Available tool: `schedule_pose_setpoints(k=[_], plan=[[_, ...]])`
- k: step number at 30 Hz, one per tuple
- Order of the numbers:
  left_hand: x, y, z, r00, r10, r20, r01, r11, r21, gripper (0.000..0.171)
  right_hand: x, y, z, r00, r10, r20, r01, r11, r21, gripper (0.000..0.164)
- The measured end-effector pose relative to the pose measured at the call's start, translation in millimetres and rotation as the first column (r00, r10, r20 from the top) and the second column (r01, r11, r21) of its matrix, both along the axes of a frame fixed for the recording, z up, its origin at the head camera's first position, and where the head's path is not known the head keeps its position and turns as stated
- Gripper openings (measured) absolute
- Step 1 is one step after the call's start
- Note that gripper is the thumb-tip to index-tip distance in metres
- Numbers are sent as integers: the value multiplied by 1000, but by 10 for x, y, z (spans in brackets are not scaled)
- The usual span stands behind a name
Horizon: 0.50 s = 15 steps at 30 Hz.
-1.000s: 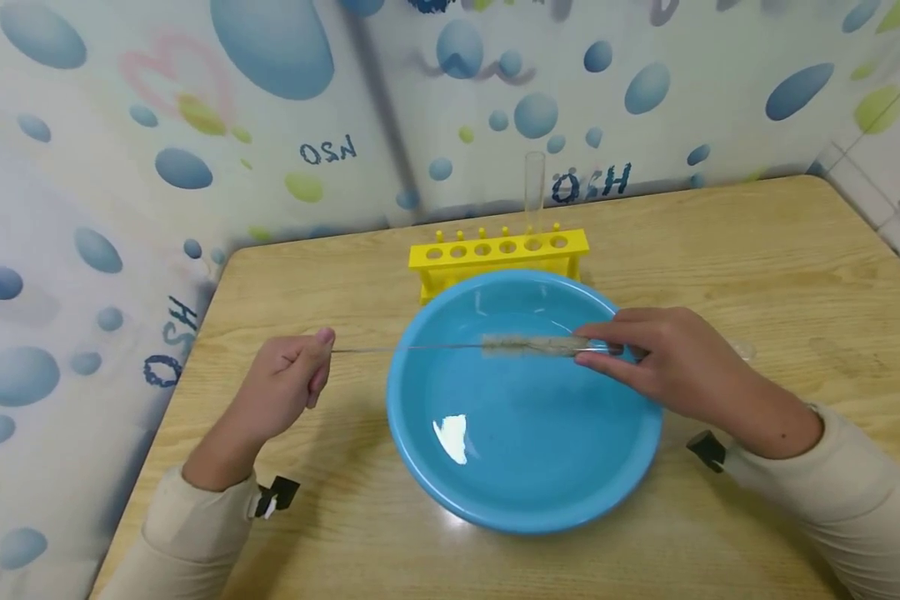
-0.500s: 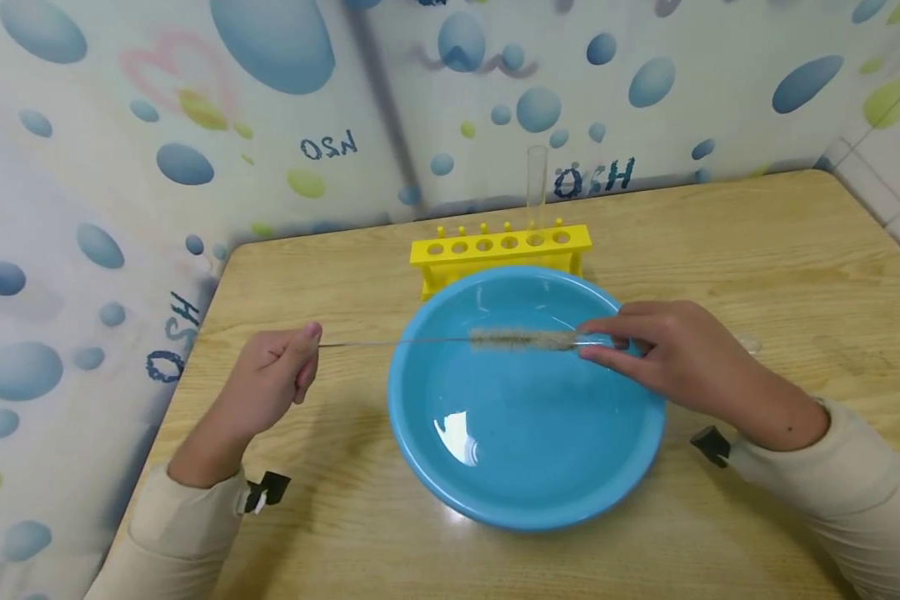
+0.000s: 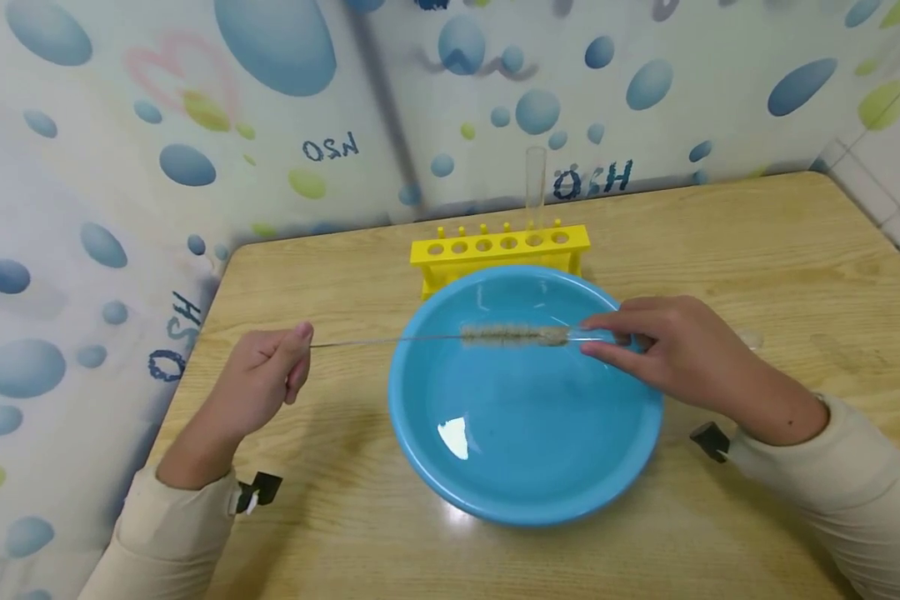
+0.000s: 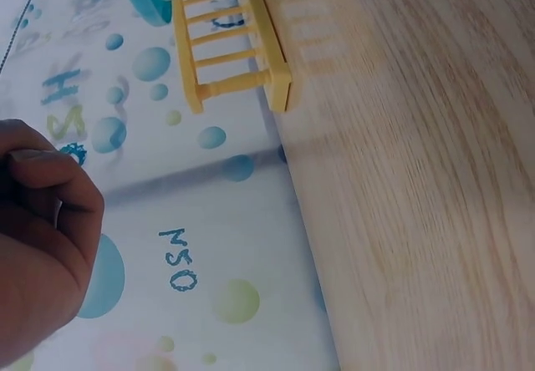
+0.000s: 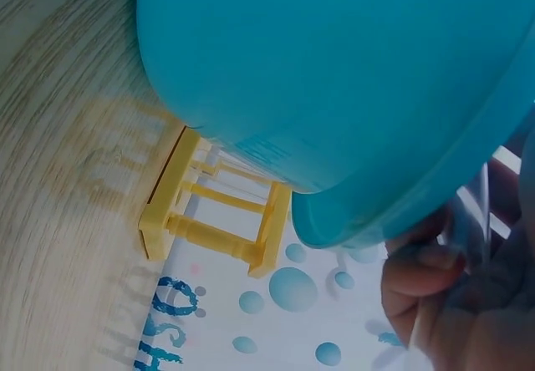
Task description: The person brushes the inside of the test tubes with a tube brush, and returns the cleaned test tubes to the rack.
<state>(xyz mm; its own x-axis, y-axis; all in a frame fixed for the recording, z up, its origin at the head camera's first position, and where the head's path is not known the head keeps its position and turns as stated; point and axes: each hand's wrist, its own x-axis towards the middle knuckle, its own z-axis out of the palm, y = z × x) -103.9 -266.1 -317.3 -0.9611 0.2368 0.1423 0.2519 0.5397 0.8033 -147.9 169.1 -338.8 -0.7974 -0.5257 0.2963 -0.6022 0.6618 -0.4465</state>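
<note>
A test tube brush (image 3: 502, 335) is held level over the blue basin (image 3: 532, 433). My left hand (image 3: 262, 379) grips the end of its thin wire handle, thumb on top. In the left wrist view the curled fingers (image 4: 58, 179) show, with part of the wire (image 4: 18, 24) beyond them. My right hand (image 3: 675, 346) pinches a clear test tube (image 3: 588, 335) between thumb and fingers, mouth facing left. The brush's bristly end is right at that mouth, most bristles outside. Fingers cover the tube's far part. In the right wrist view the tube (image 5: 478, 212) is partly hidden by the hand.
Behind the basin stands a yellow test tube rack (image 3: 498, 246), one clear tube (image 3: 536, 187) upright in it. A small clear object (image 3: 752, 340) lies on the wooden table (image 3: 810, 250) beside my right forearm. A patterned wall (image 3: 390, 108) borders the table's back.
My left hand has moved left, drawing the brush left with it. My right hand has shifted slightly up, still pinching the tube. The basin and rack have not moved.
</note>
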Motion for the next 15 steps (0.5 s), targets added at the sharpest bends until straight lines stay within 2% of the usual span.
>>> schedule_pose_setpoints(k=[3,9,11,15], plan=[[9,-53,7,1000,10,-2,-10,1000,14,57,-11,1,1,1000,-17,6,16,1000,24,25],[38,-281,21,996,83,-27,-80,992,100,57,-113,137,-24,995,-76,-71,79,996,49,28],[60,-331,24,995,99,-26,-97,992,79,57,-135,169,-30,993,-94,-67,97,994,47,29],[82,-376,36,996,86,-18,-85,996,41,57,-142,171,-23,993,-110,-38,112,992,58,28]])
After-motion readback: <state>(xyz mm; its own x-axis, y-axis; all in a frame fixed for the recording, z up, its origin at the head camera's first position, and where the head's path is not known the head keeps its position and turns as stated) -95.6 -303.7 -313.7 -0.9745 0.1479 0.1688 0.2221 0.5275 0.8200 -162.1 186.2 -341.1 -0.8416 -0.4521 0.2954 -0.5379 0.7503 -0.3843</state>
